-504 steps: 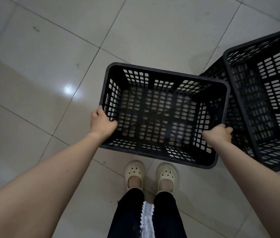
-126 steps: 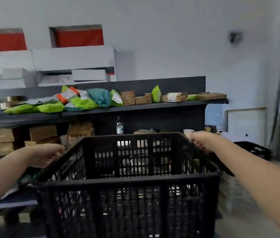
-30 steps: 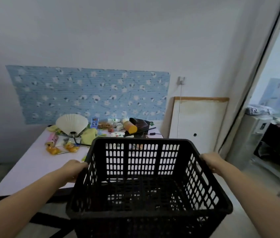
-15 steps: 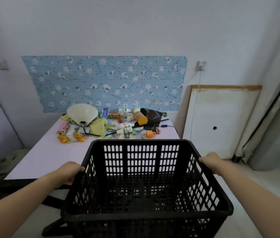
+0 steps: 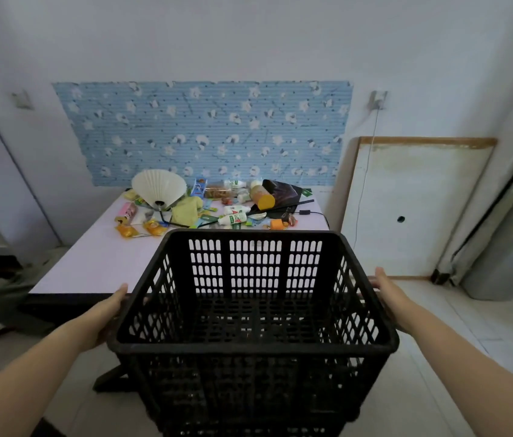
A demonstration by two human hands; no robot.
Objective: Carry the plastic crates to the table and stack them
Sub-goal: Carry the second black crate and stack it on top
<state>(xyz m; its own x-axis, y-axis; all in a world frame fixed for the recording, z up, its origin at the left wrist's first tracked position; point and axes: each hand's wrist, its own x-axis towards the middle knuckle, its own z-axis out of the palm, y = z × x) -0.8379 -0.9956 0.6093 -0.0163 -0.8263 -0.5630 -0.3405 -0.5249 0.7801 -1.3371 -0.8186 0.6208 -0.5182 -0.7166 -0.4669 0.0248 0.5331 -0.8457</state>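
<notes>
Head view: left hand (image 5: 104,315) lies against the left wall of the black plastic crate (image 5: 250,346), thumb straight along it; I cannot tell how its other fingers lie, hidden by the wall. Right hand (image 5: 391,298) presses flat against the right wall, fingers extended. The crate hangs between them, upright and empty, at the near edge of the table (image 5: 97,263). Snack packets and bottles (image 5: 233,212) crowd the table's far end.

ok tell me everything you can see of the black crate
The black crate is rectangular, looks like hard plastic, with slotted lattice walls and floor and a solid rim. It is empty, upright, carried in front of the table. The left hand and right hand press against its two side walls.
</notes>
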